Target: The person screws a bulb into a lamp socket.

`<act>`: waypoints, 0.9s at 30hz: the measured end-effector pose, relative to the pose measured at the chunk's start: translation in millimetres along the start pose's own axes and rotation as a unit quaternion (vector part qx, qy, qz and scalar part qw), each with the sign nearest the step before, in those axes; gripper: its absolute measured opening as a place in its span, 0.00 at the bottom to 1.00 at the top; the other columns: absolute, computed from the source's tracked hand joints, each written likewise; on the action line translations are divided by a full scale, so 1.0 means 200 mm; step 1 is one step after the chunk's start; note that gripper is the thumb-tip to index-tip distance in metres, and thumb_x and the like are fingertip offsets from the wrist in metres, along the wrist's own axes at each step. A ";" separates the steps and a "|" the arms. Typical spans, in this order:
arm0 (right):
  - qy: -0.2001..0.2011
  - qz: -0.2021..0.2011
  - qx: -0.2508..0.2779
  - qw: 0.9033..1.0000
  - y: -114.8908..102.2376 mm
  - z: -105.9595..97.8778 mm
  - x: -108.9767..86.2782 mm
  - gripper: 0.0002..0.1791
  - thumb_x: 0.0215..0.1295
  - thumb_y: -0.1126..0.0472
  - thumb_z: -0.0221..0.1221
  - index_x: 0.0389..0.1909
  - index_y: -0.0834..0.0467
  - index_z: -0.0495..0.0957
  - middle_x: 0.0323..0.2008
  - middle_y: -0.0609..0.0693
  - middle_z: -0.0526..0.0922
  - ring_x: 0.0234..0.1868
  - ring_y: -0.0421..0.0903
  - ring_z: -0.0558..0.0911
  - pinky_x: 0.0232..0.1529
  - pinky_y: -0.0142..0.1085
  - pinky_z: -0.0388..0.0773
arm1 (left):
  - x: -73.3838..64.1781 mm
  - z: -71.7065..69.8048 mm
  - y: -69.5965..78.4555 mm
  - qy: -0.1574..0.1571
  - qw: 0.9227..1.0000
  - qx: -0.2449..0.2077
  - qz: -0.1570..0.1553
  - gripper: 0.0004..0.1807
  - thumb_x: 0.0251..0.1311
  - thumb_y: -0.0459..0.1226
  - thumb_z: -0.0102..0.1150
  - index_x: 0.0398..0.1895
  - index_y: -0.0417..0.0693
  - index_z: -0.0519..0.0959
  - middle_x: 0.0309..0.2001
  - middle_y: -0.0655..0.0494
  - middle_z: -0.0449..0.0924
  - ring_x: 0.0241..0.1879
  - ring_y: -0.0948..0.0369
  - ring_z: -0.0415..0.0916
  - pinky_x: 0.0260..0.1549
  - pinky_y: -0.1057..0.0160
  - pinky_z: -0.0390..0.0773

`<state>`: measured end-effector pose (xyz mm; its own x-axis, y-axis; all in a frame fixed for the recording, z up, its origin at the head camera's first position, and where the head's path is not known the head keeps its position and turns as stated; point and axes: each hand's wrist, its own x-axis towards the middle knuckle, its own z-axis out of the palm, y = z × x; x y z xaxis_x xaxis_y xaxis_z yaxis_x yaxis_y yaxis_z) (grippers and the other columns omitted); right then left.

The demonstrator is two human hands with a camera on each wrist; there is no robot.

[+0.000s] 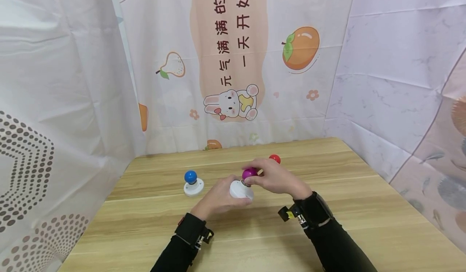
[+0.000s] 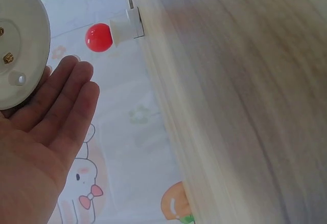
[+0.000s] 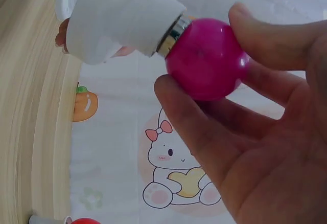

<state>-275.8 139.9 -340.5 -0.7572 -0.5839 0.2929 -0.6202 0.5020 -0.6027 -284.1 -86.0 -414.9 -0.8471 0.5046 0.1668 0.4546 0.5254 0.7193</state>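
Note:
My left hand (image 1: 220, 197) holds a white round lamp socket (image 1: 241, 191) above the table, tilted toward the right hand. Brass screws show on the socket's flat underside (image 2: 23, 45) in the left wrist view. With thumb and fingers, my right hand (image 1: 276, 177) grips a magenta light bulb (image 1: 249, 173) by its glass. The bulb's metal screw base (image 3: 173, 36) sits at the socket's mouth, part of the thread still visible in the right wrist view. How far in it goes is hidden.
On the wooden table (image 1: 153, 215), a blue bulb (image 1: 190, 177) stands in a white socket (image 1: 193, 187) to the left. Behind the right hand is a red bulb (image 1: 274, 159), seen in a white socket (image 2: 125, 29) by the left wrist camera. Printed curtains (image 1: 164, 102) enclose the table.

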 end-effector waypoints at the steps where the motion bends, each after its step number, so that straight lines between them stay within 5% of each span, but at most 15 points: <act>1: 0.001 -0.003 0.004 1.000 0.01 0.00 0.00 0.24 0.65 0.57 0.69 0.60 0.60 0.80 0.50 0.49 0.83 0.46 0.45 0.81 0.48 0.37 0.83 | 0.00 0.00 0.00 0.000 1.000 -0.003 -0.003 0.42 0.53 0.62 0.70 0.64 0.48 0.72 0.49 0.61 0.80 0.44 0.62 0.78 0.41 0.63 0.80; 12: -0.006 0.007 0.075 0.997 0.10 -0.04 0.00 0.28 0.68 0.57 0.67 0.66 0.63 0.74 0.51 0.52 0.84 0.51 0.49 0.82 0.53 0.45 0.81 | -0.01 -0.02 0.00 0.021 0.999 -0.016 -0.024 0.42 0.54 0.62 0.69 0.66 0.49 0.69 0.51 0.59 0.78 0.47 0.60 0.77 0.45 0.58 0.80; 22: -0.107 0.021 0.159 0.981 0.17 -0.03 0.01 0.29 0.65 0.58 0.69 0.66 0.59 0.75 0.56 0.53 0.83 0.55 0.53 0.82 0.52 0.41 0.81 | -0.01 -0.04 0.00 0.055 0.996 -0.063 -0.008 0.41 0.57 0.58 0.70 0.67 0.46 0.69 0.54 0.55 0.78 0.51 0.57 0.76 0.51 0.51 0.78; 27: -0.128 0.011 0.177 0.976 0.19 0.00 0.02 0.29 0.63 0.60 0.70 0.65 0.59 0.76 0.57 0.53 0.83 0.56 0.53 0.82 0.52 0.42 0.82 | 0.00 -0.03 0.00 0.064 0.995 -0.071 -0.003 0.41 0.58 0.58 0.69 0.68 0.46 0.68 0.55 0.56 0.78 0.52 0.58 0.76 0.54 0.50 0.76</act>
<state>-302.4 156.3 -362.2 -0.6661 -0.7378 0.1089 -0.4595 0.2909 -0.8392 -285.3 -90.4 -411.6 -0.8825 0.4045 0.2400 0.4127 0.4213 0.8076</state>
